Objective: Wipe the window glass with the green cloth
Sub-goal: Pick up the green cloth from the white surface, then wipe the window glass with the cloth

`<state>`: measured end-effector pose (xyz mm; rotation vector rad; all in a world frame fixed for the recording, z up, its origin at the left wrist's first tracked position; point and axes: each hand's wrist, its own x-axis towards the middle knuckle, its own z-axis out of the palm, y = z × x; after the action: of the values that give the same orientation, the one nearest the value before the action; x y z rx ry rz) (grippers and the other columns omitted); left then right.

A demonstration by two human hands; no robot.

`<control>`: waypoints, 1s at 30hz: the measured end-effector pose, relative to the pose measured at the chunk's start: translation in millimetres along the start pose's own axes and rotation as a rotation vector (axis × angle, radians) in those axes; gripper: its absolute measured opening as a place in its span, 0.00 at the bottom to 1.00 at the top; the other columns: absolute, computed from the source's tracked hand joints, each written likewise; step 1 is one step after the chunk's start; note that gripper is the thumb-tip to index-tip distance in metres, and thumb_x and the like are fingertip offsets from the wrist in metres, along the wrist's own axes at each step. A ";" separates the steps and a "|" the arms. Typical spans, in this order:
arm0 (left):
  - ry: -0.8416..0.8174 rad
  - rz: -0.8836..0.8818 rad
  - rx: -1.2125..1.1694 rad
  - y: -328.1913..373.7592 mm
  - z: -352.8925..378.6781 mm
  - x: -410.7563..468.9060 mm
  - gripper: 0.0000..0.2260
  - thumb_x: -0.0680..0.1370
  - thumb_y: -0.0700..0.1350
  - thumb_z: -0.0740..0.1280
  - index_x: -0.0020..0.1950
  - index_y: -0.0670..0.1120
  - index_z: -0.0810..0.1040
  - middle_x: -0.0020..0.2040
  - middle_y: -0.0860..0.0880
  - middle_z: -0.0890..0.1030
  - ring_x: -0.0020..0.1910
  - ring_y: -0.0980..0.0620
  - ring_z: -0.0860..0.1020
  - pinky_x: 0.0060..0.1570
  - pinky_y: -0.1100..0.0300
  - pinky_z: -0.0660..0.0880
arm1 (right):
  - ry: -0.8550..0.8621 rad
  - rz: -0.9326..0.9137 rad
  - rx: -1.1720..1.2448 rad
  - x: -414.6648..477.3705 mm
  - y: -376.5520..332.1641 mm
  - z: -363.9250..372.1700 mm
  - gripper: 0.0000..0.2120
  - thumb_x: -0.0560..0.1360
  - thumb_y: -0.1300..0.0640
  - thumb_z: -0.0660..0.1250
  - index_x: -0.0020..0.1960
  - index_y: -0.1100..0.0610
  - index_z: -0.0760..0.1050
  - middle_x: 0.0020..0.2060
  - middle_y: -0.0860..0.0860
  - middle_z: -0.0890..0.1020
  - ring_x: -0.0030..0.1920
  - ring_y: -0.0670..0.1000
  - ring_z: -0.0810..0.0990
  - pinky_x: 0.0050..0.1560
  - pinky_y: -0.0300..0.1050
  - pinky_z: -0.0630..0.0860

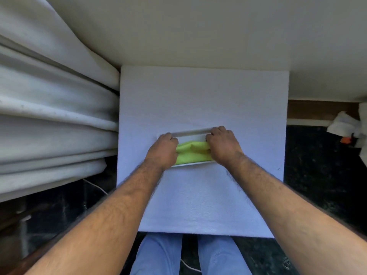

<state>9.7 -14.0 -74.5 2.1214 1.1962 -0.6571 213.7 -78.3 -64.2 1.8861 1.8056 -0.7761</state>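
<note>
A bright green cloth (191,152) lies bunched in a shallow white tray (188,133) in the middle of a white-covered table (198,100). My left hand (162,150) is closed on the cloth's left end, my right hand (223,145) on its right end. The fingers of both hands curl over the cloth by the tray's far rim. The hands hide both ends of the cloth and of the tray. No window glass shows in this view.
White curtain folds (53,116) hang along the left, touching the table's edge. A cream wall (218,30) runs behind. At the right, white crumpled material with an orange part (346,133) sits above a dark floor (321,175). My jeans-clad legs (190,257) are below the table.
</note>
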 end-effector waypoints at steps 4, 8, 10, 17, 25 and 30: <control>-0.020 -0.029 -0.184 5.9 -49.6 -15.8 0.11 0.74 0.37 0.66 0.52 0.49 0.71 0.52 0.46 0.77 0.49 0.43 0.75 0.38 0.56 0.70 | -0.001 0.015 0.119 -14.9 -1.0 -43.3 0.12 0.75 0.64 0.66 0.56 0.55 0.72 0.56 0.55 0.80 0.53 0.59 0.77 0.49 0.51 0.70; 0.047 -0.078 -0.245 13.8 -118.1 -44.8 0.12 0.74 0.38 0.66 0.49 0.52 0.65 0.40 0.50 0.75 0.40 0.44 0.74 0.34 0.57 0.66 | 0.060 0.050 0.236 -37.2 3.9 -112.6 0.14 0.75 0.63 0.67 0.60 0.54 0.73 0.56 0.54 0.81 0.53 0.62 0.80 0.45 0.51 0.73; 0.109 -0.090 -0.287 18.4 -160.7 -62.6 0.13 0.74 0.38 0.67 0.49 0.52 0.66 0.38 0.53 0.72 0.40 0.43 0.73 0.36 0.56 0.67 | 0.099 0.043 0.237 -53.4 8.0 -160.2 0.14 0.76 0.61 0.68 0.60 0.53 0.79 0.57 0.55 0.81 0.59 0.62 0.81 0.49 0.54 0.79; 0.419 0.061 -0.402 48.4 -333.2 -141.7 0.10 0.73 0.40 0.76 0.52 0.49 0.82 0.44 0.49 0.85 0.43 0.46 0.83 0.43 0.53 0.81 | 0.337 0.051 0.217 -133.9 21.2 -340.3 0.10 0.74 0.53 0.76 0.55 0.51 0.84 0.51 0.54 0.86 0.57 0.61 0.84 0.51 0.50 0.80; 0.762 0.249 -0.587 102.2 -523.5 -250.3 0.11 0.73 0.41 0.80 0.53 0.42 0.85 0.43 0.42 0.84 0.42 0.48 0.77 0.47 0.54 0.76 | 0.647 0.010 0.225 -253.6 28.2 -535.7 0.09 0.78 0.53 0.75 0.57 0.52 0.86 0.51 0.54 0.87 0.53 0.58 0.84 0.49 0.45 0.76; 0.978 0.372 -0.639 142.8 -626.4 -334.6 0.11 0.72 0.43 0.81 0.52 0.45 0.86 0.41 0.46 0.85 0.41 0.50 0.78 0.45 0.55 0.76 | 0.843 -0.018 0.199 -333.5 24.3 -637.1 0.11 0.78 0.52 0.74 0.60 0.53 0.85 0.51 0.56 0.87 0.47 0.55 0.80 0.48 0.47 0.75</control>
<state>54.4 182.5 621.4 1.9835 1.1635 0.9265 305.9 74.7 632.7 2.5765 2.2612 -0.1410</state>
